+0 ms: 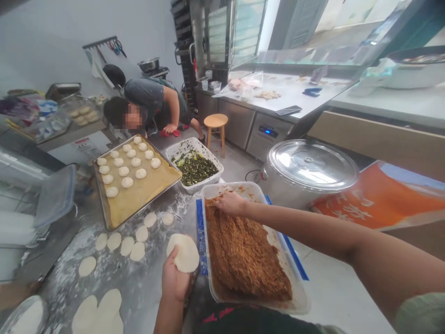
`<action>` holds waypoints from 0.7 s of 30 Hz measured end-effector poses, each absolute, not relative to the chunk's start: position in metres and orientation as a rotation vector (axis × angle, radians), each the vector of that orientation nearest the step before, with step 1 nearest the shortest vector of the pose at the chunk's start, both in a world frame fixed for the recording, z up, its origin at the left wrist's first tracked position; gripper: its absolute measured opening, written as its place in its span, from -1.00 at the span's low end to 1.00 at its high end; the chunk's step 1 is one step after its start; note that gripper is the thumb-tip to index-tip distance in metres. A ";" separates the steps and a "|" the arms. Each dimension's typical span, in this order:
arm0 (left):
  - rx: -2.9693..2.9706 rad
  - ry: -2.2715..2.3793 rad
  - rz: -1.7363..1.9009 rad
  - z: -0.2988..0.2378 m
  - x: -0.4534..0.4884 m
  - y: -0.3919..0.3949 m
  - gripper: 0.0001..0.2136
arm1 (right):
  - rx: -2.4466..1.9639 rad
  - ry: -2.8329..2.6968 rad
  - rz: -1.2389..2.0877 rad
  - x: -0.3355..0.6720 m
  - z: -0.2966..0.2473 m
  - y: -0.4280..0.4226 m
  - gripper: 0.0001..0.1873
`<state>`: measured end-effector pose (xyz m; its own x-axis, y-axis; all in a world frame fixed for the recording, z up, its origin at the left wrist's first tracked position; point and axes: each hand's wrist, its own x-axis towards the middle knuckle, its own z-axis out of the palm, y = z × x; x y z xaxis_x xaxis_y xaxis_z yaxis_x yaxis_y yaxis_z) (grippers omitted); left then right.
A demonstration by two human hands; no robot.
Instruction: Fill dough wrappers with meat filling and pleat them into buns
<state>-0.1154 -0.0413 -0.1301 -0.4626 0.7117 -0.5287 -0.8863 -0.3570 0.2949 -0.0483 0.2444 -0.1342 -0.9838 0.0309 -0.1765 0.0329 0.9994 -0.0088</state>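
My left hand (175,278) is closed on a round, flat dough wrapper (186,254), with the thumb pressed on its face. Across the tub, my right hand (231,203) reaches into the reddish-brown minced filling (243,250); its fingertips are sunk in at the far left corner and hidden. The filling lies in a clear plastic tub (301,301). Several dough rounds (114,240) are spread on the floured steel table (153,297), left of my left hand. Larger overlapping dough sheets (100,311) lie closer to me.
Behind the rounds, a lined baking tray (149,195) carries several pleated buns (141,173). A white tub (208,183) of chopped green filling (194,168) stands beside it. Another person (149,99) bends over the table's far end. A large lidded pot (309,162) is at right, a stool (216,121) beyond.
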 end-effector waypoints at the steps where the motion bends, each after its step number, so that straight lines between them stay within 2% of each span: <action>1: -0.407 0.672 1.945 -0.128 -0.114 -0.040 -0.73 | 0.021 2.952 0.015 -0.046 -0.134 0.243 -0.75; 9: -0.514 0.724 1.931 -0.118 -0.101 -0.052 -0.67 | -0.031 2.887 0.064 -0.009 -0.126 0.237 -0.69; 13: -0.507 0.761 1.933 -0.123 -0.096 -0.065 -0.65 | -0.037 2.884 0.042 0.020 -0.126 0.215 -0.72; 21: -0.488 0.848 1.897 -0.127 -0.086 -0.073 -0.62 | 0.178 2.903 -0.056 0.071 -0.128 0.184 -0.73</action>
